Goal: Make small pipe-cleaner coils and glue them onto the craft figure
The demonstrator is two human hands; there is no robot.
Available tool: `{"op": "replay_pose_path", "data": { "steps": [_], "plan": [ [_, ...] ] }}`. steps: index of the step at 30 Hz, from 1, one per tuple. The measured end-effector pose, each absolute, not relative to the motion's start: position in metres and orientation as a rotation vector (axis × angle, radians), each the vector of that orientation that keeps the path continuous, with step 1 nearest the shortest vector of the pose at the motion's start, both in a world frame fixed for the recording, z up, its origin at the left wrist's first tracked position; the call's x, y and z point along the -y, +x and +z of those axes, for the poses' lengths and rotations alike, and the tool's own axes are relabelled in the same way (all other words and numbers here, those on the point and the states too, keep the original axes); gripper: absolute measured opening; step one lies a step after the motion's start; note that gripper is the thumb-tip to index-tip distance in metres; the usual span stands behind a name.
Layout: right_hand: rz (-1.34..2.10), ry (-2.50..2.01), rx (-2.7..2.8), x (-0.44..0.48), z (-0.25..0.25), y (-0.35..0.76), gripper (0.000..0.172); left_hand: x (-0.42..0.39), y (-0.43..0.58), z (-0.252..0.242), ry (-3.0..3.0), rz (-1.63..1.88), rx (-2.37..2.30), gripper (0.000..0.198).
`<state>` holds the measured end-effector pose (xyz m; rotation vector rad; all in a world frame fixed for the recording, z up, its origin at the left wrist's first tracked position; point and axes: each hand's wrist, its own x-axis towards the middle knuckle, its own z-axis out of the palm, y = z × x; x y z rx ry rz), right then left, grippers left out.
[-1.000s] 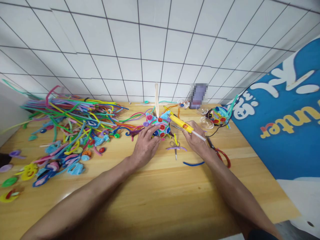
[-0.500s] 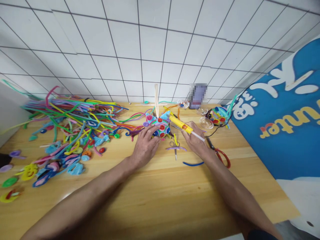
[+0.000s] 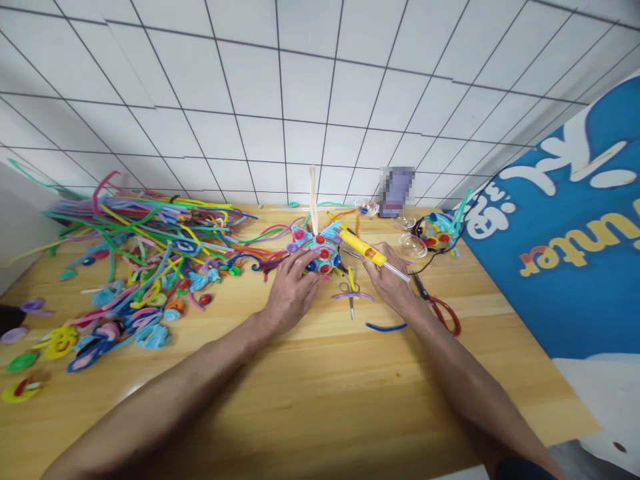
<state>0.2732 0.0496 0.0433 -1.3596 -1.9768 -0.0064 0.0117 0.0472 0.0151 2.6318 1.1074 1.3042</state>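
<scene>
My left hand [image 3: 295, 287] is closed around the left side of a colourful pipe-cleaner craft [image 3: 325, 255], which has red and blue round spots and pale blue points on top. A pale flat stick [image 3: 313, 200] rises from behind it. In my right hand [image 3: 387, 280] is a yellow glue gun [image 3: 363, 248], a clear glue stick poking from its back end. The gun's tip meets or nearly touches the craft's upper right; I cannot tell which. Small scissors [image 3: 351, 301] with a purple pipe-cleaner piece across them lie between my hands.
A big heap of pipe cleaners [image 3: 150, 223] and many small coiled pieces [image 3: 150, 307] cover the table's left. Red-handled scissors [image 3: 443, 313] and a blue strip [image 3: 386, 327] lie near my right wrist. Clear domes [image 3: 413, 246] and a second craft [image 3: 434, 233] sit back right.
</scene>
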Motion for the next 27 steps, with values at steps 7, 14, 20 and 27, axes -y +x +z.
{"op": "replay_pose_path", "data": {
  "steps": [7,14,20,27],
  "plan": [
    [0.093,-1.484,1.8,-0.05,0.045,0.271,0.025,-0.048,0.011,0.015,2.636,1.312,-1.088,0.012],
    [0.366,-1.358,1.41,-0.035,0.113,0.309,0.027,-0.05,0.009,0.015,2.608,1.325,-1.067,0.014],
    [0.352,-1.466,1.139,0.015,0.136,0.403,0.033,-0.054,0.007,0.018,2.525,1.441,-1.027,0.012],
    [0.266,-1.972,1.06,0.063,0.052,0.471,0.05,-0.045,0.005,0.049,2.224,1.555,-1.063,0.018]
  ]
}}
